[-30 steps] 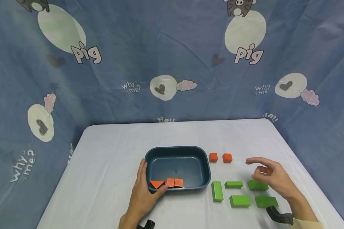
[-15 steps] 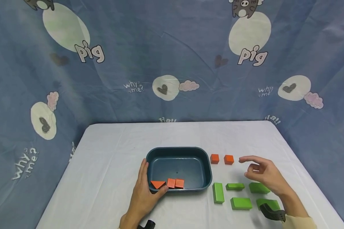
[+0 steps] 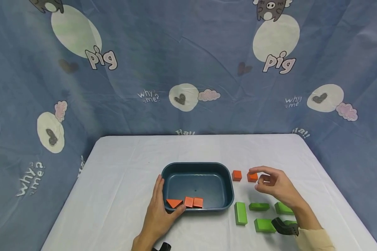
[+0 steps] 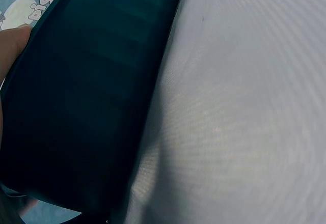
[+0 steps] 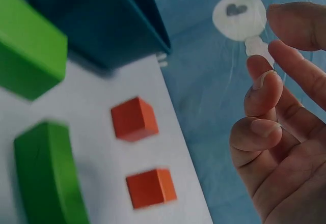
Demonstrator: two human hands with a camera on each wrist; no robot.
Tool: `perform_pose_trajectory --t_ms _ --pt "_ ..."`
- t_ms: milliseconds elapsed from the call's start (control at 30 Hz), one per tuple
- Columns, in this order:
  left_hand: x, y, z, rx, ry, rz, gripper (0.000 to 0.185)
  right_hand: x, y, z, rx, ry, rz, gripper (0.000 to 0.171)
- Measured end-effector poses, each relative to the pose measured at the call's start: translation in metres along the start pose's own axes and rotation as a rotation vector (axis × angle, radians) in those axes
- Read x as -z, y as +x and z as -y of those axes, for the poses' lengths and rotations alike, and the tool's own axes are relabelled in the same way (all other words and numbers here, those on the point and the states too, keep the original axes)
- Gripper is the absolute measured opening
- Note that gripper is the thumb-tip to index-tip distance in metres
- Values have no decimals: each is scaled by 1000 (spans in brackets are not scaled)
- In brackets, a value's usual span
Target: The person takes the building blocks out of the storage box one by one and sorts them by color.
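A dark blue tub [image 3: 198, 164] stands on the white table [image 3: 119, 181]. An orange triangle [image 3: 174, 203] and two orange cubes [image 3: 189, 202] lie along its near wall. My left hand [image 3: 164, 205] grips the tub's near left corner, thumb over the rim. The left wrist view is filled by the tub's outer wall [image 4: 86, 96]. Right of the tub sit two more orange cubes [image 3: 237, 175] [image 3: 252, 177]. My right hand [image 3: 261, 179] hovers over the right-hand one, fingers [image 5: 265, 132] loosely curled and holding nothing. Both cubes [image 5: 134, 118] [image 5: 151, 187] lie free in the right wrist view.
Several green blocks [image 3: 240, 213] [image 3: 259, 206] [image 3: 264, 225] lie near the front right, under my right forearm. A blue printed cloth [image 3: 188, 69] hangs behind and beside the table. Bare tablecloth stretches behind and left of the tub.
My right hand has moved left and away from the green blocks to above the right orange cube, its fingers curling in. The left hand and tub have stayed put.
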State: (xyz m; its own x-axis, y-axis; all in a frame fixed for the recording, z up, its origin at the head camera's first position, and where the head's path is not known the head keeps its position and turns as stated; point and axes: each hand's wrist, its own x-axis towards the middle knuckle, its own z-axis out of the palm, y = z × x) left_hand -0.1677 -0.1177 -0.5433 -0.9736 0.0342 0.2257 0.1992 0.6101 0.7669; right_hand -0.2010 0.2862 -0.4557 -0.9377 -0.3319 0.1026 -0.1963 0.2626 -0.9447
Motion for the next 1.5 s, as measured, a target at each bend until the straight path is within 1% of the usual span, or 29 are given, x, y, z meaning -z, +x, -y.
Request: perform_pose_trajectory --t_ms 133,233,467,667,900,1133,1300,1500 --pt "1 0 2 -2 -3 -10 114 -13 17 3 39 -2 21 42" --pt "0 0 2 2 -10 -1 114 -23 29 5 66 0 52 41" --pt "0 0 4 -5 -11 -7 115 -38 48 7 127 73 115 41" --pt "1 -1 4 3 -12 -2 116 -46 59 9 136 45 114 39" --pt "1 -1 4 6 -10 2 116 -59 73 7 161 59 162 39" --pt "1 0 4 8 -16 4 115 -69 84 10 157 71 198 40" --pt "1 0 4 6 -14 7 116 -77 93 12 158 98 234 40" --pt "1 0 4 33 -11 19 117 -88 106 18 168 62 269 40"
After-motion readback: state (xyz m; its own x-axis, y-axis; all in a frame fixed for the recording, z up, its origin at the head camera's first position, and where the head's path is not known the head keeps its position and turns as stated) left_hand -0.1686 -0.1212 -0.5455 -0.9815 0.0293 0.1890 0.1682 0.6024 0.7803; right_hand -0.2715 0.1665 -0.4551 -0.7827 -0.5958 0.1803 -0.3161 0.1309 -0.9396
